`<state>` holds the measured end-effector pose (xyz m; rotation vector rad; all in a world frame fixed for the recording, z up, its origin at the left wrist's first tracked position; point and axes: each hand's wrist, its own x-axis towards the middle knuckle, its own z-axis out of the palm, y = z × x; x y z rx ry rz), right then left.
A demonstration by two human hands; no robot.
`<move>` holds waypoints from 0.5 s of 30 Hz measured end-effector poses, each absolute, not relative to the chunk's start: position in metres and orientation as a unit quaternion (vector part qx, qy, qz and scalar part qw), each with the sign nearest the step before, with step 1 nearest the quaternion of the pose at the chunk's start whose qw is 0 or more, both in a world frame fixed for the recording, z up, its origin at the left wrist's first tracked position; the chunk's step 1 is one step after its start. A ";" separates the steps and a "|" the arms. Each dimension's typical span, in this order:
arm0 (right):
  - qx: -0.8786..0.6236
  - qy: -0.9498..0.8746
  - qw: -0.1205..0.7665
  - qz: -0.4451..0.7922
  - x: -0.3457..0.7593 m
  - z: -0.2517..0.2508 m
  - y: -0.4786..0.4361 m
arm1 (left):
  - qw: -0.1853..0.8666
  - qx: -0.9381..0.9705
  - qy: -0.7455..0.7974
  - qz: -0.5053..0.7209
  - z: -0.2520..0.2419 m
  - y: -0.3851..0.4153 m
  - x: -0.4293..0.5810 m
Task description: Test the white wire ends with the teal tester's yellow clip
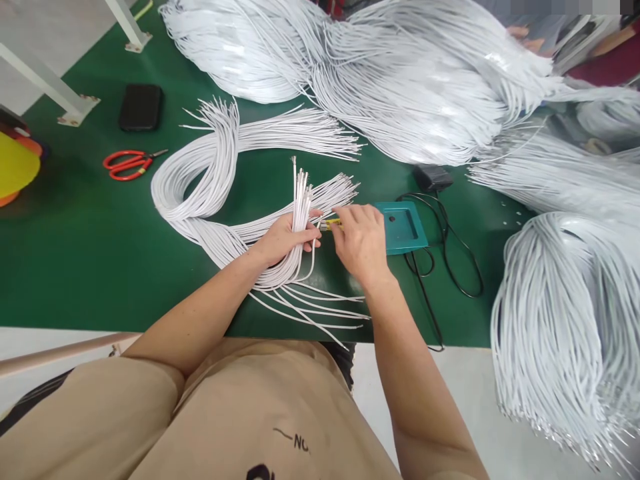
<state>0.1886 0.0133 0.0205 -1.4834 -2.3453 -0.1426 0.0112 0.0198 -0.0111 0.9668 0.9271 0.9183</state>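
Smooth green tabletop (80, 267), slender curving white wires (301, 200) gripped in left hand (281, 241), right hand (361, 241) pinching small yellow object (332, 225)

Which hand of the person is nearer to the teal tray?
Right. The right hand is at the left edge of the teal tray; the left hand is farther left, holding white wires.
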 end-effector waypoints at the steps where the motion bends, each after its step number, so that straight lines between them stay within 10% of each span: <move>1: -0.535 -0.827 0.167 -0.051 0.193 0.021 0.018 | 0.680 0.434 0.426 0.410 -0.011 0.020 0.012; 15: -0.550 -0.824 0.116 0.064 0.198 0.026 0.040 | 0.627 0.468 0.473 0.405 -0.016 0.023 0.015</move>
